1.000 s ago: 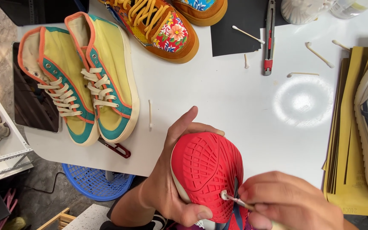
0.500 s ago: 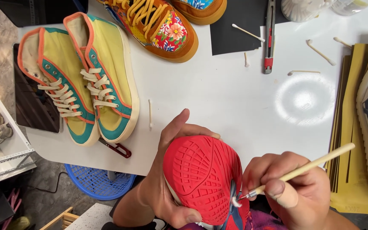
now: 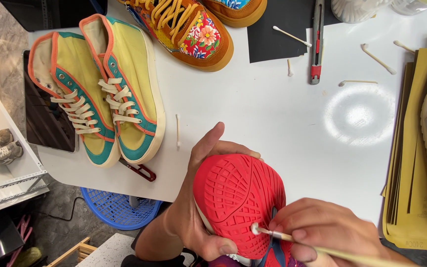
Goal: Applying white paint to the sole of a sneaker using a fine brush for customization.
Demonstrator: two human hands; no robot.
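Left hand (image 3: 193,212): wrapped around the toe end of a shoe with a red ridged rubber sole (image 3: 238,202); thumb raised along one side, fingers curled under the near edge, so the sole is kept turned up toward the camera.
Right hand (image 3: 332,230): fingers pinched together on a thin wooden-stemmed cotton swab (image 3: 317,247), held like a pen (apparently for fine control).
Swab tip: white, pressed into a groove of the red tread near the sole's near edge.
Shoe position: held in the air at the near edge of the white tabletop (image 3: 253,113), not rested on it.
Yellow-and-teal canvas high-top pair (image 3: 109,104): laid side by side on the left of the table, well apart from the hands.
Orange floral-panelled shoe (image 3: 189,29): at the far edge.
Loose swabs (image 3: 376,58): scattered on the far right, beside a slim utility knife (image 3: 316,39) lying partly on a black sheet.
Yellow abrasive sheets (image 3: 411,148): stacked at the right edge.
Blue plastic basket (image 3: 117,210): on the floor under the table.
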